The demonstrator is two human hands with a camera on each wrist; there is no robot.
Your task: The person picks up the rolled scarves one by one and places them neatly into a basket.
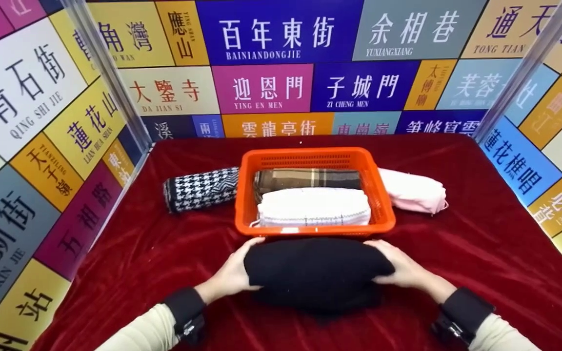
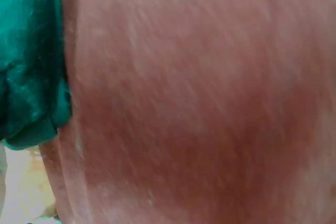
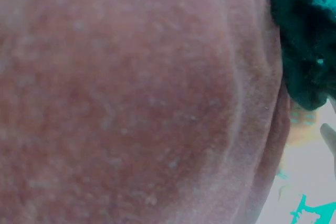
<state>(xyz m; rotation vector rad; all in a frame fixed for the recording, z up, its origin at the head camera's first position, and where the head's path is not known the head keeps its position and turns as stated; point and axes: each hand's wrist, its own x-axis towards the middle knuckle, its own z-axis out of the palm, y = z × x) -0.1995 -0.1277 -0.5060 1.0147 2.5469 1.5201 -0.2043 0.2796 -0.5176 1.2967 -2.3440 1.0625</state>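
In the head view a thick black folded cloth [image 1: 317,273] is held between both hands, just in front of an orange basket [image 1: 386,225]. My left hand [image 1: 232,270] grips its left end and my right hand [image 1: 403,267] grips its right end. Some fingers of each hand are hidden by the fabric. Inside the basket lie a white cloth roll [image 1: 315,207] and, behind it, a brown plaid cloth roll [image 1: 305,178]. A blurred brownish surface [image 2: 194,87] fills most of the left wrist view; a similar surface [image 3: 121,98] fills the right wrist view.
Left of the basket lies a black-and-white houndstooth cloth roll [image 1: 202,189]; right of it is a pale pink roll [image 1: 413,190]. Dark red velvet [image 1: 164,253] covers the table. Panels with printed street names [image 1: 261,87] stand around the back and sides.
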